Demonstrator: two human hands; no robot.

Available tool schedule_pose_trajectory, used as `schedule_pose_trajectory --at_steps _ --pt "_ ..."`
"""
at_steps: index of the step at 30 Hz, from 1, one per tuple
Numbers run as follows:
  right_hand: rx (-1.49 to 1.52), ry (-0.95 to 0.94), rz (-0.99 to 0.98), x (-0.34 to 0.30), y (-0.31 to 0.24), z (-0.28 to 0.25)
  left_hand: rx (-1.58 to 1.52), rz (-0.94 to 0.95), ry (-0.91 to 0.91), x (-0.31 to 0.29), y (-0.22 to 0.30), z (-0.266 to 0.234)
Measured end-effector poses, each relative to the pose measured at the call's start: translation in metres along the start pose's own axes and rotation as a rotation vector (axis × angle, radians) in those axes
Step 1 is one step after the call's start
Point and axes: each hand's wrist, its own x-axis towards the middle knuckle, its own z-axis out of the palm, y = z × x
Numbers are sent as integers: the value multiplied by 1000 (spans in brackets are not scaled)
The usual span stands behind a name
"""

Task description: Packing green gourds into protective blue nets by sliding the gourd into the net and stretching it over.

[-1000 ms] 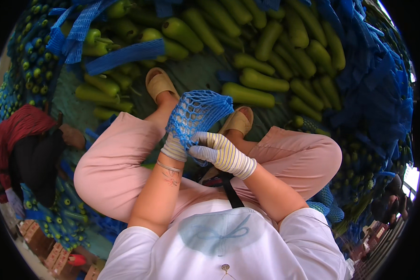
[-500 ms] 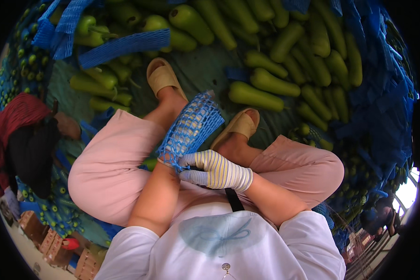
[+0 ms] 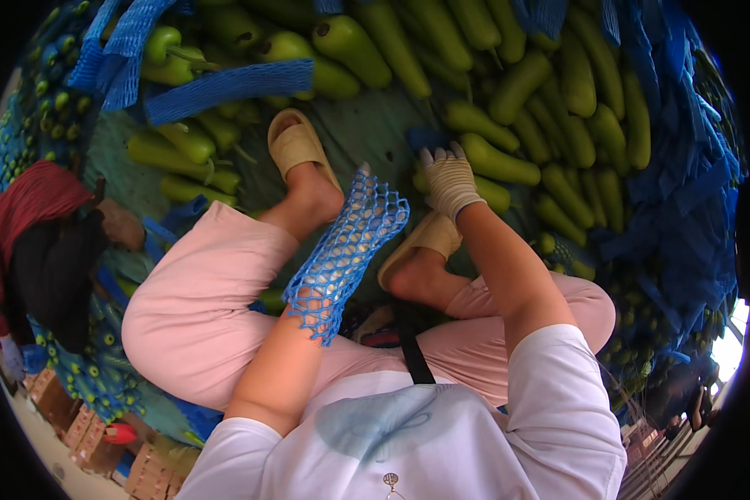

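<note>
A blue mesh net sleeve [image 3: 367, 204] is pulled over my left hand [image 3: 333, 242] and wrist. Through its holes a pale striped glove shows, with the fingers stretched out toward the net's far end. My right hand [image 3: 452, 182], in a striped work glove, reaches forward beyond my right foot. It lies across a long green gourd [image 3: 493, 196], its fingers extended and slightly apart; part of the gourd is hidden under it. A second long green gourd [image 3: 500, 160] lies just beyond, close to the fingertips.
Heaps of green gourds [image 3: 558, 100] spread ahead and to the right. Flattened blue net sleeves [image 3: 233, 87] lie among them, with a big pile [image 3: 683, 192] at far right. My sandalled feet [image 3: 304, 154] rest on green sheeting. Another person [image 3: 50, 242] sits at left, near cardboard boxes [image 3: 83, 433].
My right hand has let go of the net's edge at my left wrist and moved forward and right onto the gourd. The net now sits spread along my left wrist.
</note>
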Motion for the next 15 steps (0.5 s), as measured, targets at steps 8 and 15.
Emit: schedule_pose_trajectory --at_steps 8,15 --pt "344 518 -436 -66 -45 -71 92 11 88 -13 13 15" --pt "1002 453 -534 -106 -73 -56 676 250 66 -32 17 6"
